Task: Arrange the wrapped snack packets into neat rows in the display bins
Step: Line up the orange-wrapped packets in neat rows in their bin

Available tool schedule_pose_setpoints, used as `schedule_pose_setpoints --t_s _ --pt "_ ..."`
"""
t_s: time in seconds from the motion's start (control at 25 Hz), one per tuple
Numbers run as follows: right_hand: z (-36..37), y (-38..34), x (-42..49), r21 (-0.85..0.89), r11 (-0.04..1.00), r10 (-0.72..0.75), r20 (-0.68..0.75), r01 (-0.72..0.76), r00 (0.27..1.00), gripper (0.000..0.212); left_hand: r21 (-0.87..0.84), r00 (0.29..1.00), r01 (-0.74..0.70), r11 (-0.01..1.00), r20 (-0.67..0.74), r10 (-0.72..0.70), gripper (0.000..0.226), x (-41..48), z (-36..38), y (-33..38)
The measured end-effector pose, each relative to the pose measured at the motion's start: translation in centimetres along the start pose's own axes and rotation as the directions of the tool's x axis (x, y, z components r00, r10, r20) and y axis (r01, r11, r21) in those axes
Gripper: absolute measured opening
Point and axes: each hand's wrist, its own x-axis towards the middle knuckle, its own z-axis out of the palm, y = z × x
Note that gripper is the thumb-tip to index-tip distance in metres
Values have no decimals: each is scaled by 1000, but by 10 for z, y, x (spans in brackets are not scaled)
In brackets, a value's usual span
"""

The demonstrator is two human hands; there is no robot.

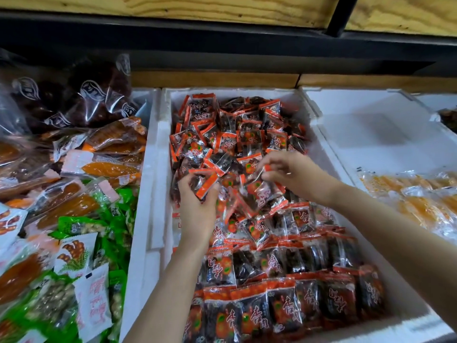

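Pinching red-edged pkts [206, 185] over white foam bin [158, 169]: L hand [197, 209] one, R hand [291, 174] another.

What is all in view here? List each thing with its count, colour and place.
snack packets: many, red and black, in the middle bin; neat rows near, jumbled far
middle bin: one, white foam, centre
right bin: one, white foam, right
yellow packets: several, yellow, in the right bin
orange packets: several, orange, left
green packets: several, green, left and nearer
dark bags: several, dark in clear wrap, far left
wooden shelf: one, pale, above
left hand: grips one of the snack packets over the jumble
right hand: pinches another
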Motion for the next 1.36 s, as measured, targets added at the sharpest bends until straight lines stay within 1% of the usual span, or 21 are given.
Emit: schedule_pose_setpoints --t_s 0.04,0.08,0.16,0.24,0.28,0.32,0.4,0.48,0.56,0.6,0.68,0.76,0.8,0.88,0.92,1.0,1.08,1.12,1.2,1.28,1.36 --pt "5 -1 0 -28 999 -16 51 17 999 7 -33 997 51 998 67 -49 40 -2 3 0" --pt "11 -2 1 -20 1000 -19 64 20 998 7 -57 985 112 992 138 -104 33 -4 6 -2" --pt "23 -4 2 74 997 4 36 -7 999 12 -108 931 259 960 291 -218 24 -10 11 1" --pt "33 -4 5 142 989 29 4 -29 1000 17 -146 858 380 913 424 -289 33 -12 13 4" --pt "35 -4 7 170 985 30 -10 -28 1000 18 -162 841 395 904 459 -285 36 -14 13 5" --pt "36 -4 10 207 978 36 -34 -28 999 17 -174 849 385 906 452 -274 38 -13 13 5" --pt "34 0 19 228 972 86 -145 -51 986 19 -178 892 344 922 370 -261 42 -10 12 2" --pt "32 13 31 113 982 177 -248 -153 952 38 -163 940 269 949 261 -221 38 -8 10 -1" --pt "35 28 42 26 954 297 -223 -299 928 56 -136 966 212 968 176 -187 47 -5 8 -4" --pt "38 33 47 19 937 347 -194 -350 918 62 -123 974 191 974 149 -172 51 -4 7 -4" --pt "45 40 55 72 916 400 -174 -394 900 68 -122 983 153 981 124 -138 50 -4 6 -3" --pt "47 40 63 130 901 432 -172 -414 885 63 -121 985 137 983 120 -122 48 -3 7 -5" --pt "46 38 65 121 897 440 -154 -425 885 56 -118 986 128 985 120 -114 49 -2 7 -6" --pt "45 37 65 35 911 411 -151 -410 899 29 -110 988 102 989 123 -89 52 -3 7 -7" --pt "41 35 61 20 922 386 -160 -388 909 23 -102 988 93 990 130 -80 55 -4 7 -7" --pt "29 30 46 18 951 307 -190 -309 933 36 -88 989 73 993 137 -61 58 -6 7 -3" --pt "15 23 18 63 967 254 -213 -246 943 31 -78 989 51 996 142 -40 61 -9 5 0" --pt "10 22 1 124 968 239 -181 -219 954 22 -82 990 44 996 136 -32 59 -11 4 1" --pt "8 23 -39 205 960 200 -32 -189 979 7 -89 994 36 995 109 -26 55 -18 -1 6" --pt "17 27 -75 199 957 189 137 -214 972 18 -91 995 31 995 92 -22 56 -27 -7 7" --pt "30 27 -105 171 950 211 257 -260 943 22 -94 997 23 995 70 -16 58 -41 -15 10"
